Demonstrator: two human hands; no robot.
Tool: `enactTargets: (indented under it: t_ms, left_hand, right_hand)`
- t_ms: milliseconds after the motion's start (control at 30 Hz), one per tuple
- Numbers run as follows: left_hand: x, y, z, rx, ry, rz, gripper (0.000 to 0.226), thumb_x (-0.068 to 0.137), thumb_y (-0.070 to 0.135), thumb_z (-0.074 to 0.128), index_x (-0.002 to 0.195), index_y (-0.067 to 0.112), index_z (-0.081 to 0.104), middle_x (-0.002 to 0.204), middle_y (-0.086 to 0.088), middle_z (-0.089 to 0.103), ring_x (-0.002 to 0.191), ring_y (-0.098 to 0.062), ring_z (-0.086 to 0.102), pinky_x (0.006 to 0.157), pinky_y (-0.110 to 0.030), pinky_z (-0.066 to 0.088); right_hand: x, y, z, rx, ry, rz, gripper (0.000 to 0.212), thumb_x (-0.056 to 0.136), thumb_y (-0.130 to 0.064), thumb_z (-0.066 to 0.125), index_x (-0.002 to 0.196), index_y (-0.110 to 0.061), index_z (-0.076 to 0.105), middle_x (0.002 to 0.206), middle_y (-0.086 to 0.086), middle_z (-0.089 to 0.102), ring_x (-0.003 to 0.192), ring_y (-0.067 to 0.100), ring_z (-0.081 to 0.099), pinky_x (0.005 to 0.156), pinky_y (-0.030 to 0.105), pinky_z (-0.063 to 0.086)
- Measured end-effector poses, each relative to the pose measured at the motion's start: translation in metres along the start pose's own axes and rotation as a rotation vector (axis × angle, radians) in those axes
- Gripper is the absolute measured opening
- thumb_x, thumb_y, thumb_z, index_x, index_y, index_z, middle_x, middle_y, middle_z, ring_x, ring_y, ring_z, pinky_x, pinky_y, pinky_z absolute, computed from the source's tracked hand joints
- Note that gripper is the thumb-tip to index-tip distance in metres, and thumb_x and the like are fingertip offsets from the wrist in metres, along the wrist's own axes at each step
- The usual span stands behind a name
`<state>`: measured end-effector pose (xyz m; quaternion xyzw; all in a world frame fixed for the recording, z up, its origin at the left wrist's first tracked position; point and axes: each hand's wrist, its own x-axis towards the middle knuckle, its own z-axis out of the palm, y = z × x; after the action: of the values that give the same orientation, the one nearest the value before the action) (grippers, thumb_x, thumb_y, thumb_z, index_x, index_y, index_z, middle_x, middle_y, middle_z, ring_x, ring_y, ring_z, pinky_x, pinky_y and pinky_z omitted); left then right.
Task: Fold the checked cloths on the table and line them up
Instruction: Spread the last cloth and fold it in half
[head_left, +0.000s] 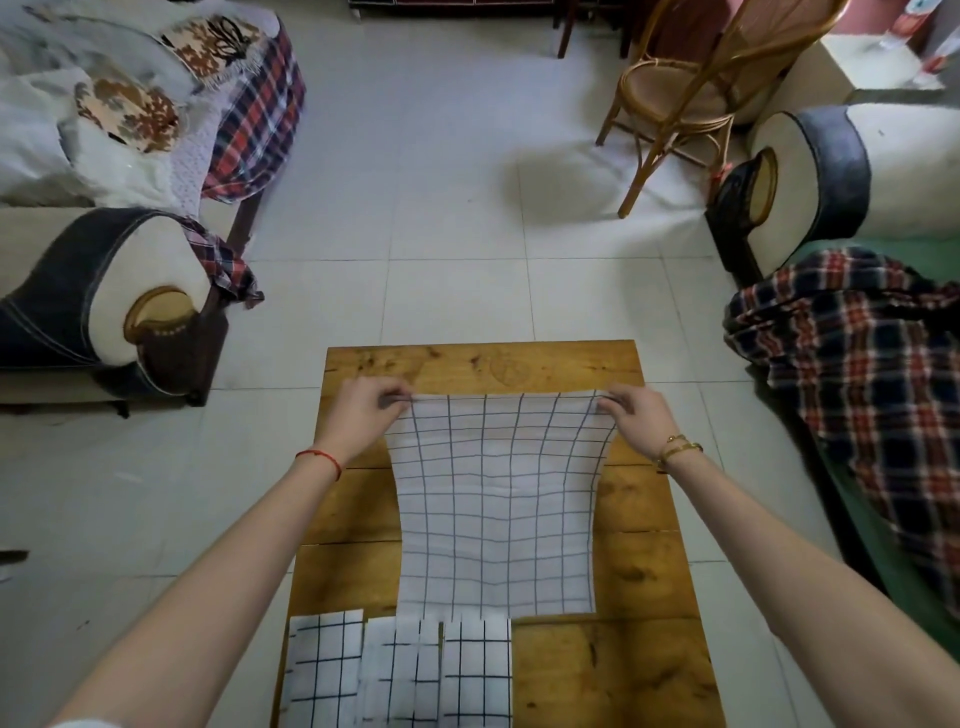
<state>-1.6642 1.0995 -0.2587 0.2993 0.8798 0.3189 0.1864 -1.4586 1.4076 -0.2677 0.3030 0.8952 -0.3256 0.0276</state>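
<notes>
A white cloth with a dark check (496, 509) is stretched out over the wooden table (634, 582). My left hand (363, 415) pinches its far left corner and my right hand (636, 418) pinches its far right corner, so the far edge is taut between them and lifted off the wood. The cloth's near edge hangs down to the table. Three folded checked cloths lie side by side along the near left edge: one at the left (324, 670), one in the middle (400, 670), one at the right (477, 670).
The table stands on a pale tiled floor (457, 208). A sofa arm (119, 306) is at the left, a rattan chair (685, 98) at the back right, and a plaid blanket (857, 364) on a seat at the right.
</notes>
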Motion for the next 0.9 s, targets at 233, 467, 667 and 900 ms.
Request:
enactTargets:
  t_ms: [233, 467, 667, 900]
  left_hand:
    - [-0.017, 0.002, -0.003, -0.034, 0.016, -0.018, 0.017, 0.086, 0.011, 0.069, 0.099, 0.021, 0.075, 0.096, 0.007, 0.072, 0.095, -0.008, 0.065, 0.091, -0.026, 0.051]
    - [-0.048, -0.012, 0.010, -0.004, -0.098, -0.072, 0.016, 0.085, 0.015, 0.070, 0.096, 0.026, 0.073, 0.090, 0.013, 0.067, 0.089, 0.001, 0.058, 0.086, -0.023, 0.049]
    - [-0.083, -0.030, 0.052, -0.031, -0.209, -0.140, 0.015, 0.086, 0.011, 0.068, 0.093, 0.022, 0.076, 0.091, 0.011, 0.069, 0.094, -0.007, 0.062, 0.091, -0.024, 0.047]
    - [-0.111, -0.063, 0.116, 0.005, -0.243, -0.228, 0.017, 0.091, 0.012, 0.062, 0.095, 0.023, 0.074, 0.108, 0.004, 0.070, 0.110, -0.013, 0.057, 0.098, -0.027, 0.043]
  right_hand:
    - [-0.012, 0.002, 0.005, -0.115, 0.087, -0.137, 0.019, 0.093, -0.014, 0.055, 0.082, -0.010, 0.069, 0.077, 0.002, 0.069, 0.073, 0.019, 0.058, 0.065, 0.029, 0.045]
    - [-0.038, 0.021, 0.020, -0.183, -0.086, -0.152, 0.020, 0.096, -0.021, 0.052, 0.089, -0.018, 0.071, 0.081, -0.001, 0.069, 0.077, 0.018, 0.063, 0.066, 0.030, 0.051]
    - [-0.066, 0.053, 0.050, -0.255, -0.227, -0.156, 0.021, 0.095, -0.022, 0.050, 0.101, -0.024, 0.071, 0.098, -0.001, 0.071, 0.095, 0.020, 0.060, 0.076, 0.031, 0.048]
    - [-0.085, 0.081, 0.102, -0.375, -0.298, -0.188, 0.028, 0.096, -0.019, 0.047, 0.115, -0.023, 0.067, 0.116, -0.007, 0.067, 0.114, 0.017, 0.050, 0.095, 0.033, 0.044]
